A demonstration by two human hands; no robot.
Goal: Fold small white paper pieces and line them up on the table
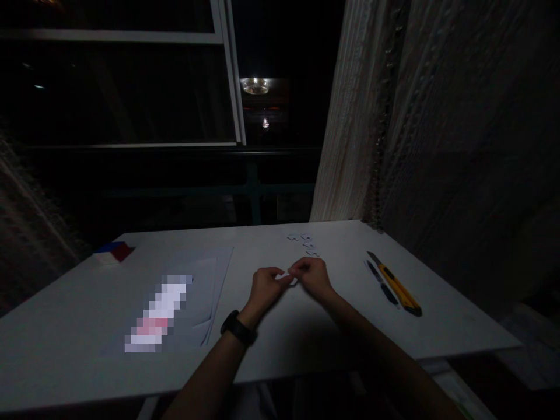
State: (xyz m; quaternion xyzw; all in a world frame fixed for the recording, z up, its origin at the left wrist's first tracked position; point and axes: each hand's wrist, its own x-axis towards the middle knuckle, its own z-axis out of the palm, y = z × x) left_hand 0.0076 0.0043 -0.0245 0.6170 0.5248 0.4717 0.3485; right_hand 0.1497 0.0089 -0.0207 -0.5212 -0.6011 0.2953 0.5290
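On the head feed I've got both hands meeting over the middle of the white table (341, 240), fingertips together. Left hand (268, 290): thumb and index pinched on a small pale piece (286, 275). Right hand (315, 277): thumb and index pinched at the same piece, from the other side. Piece sits between the two sets of fingertips, off the tabletop; too small and dark for me to read its shape. Black watch (238, 329) on the left wrist.

Just beyond the right hand I see a small cluster of pale pieces with dark marks (305, 242), flat on the table towards its far edge. Can't make out the marks.

Right side: yellow-and-black cutter (397, 287), blade out and pointing to the far edge. Slim black-and-white pen-shaped item (382, 283) lies just beside it, roughly parallel.

Left side: paper sheets (214, 286), overlapping, with a pixelated patch (160, 315) I can't identify. Blue, white and red cube (112, 254) near the far left corner.
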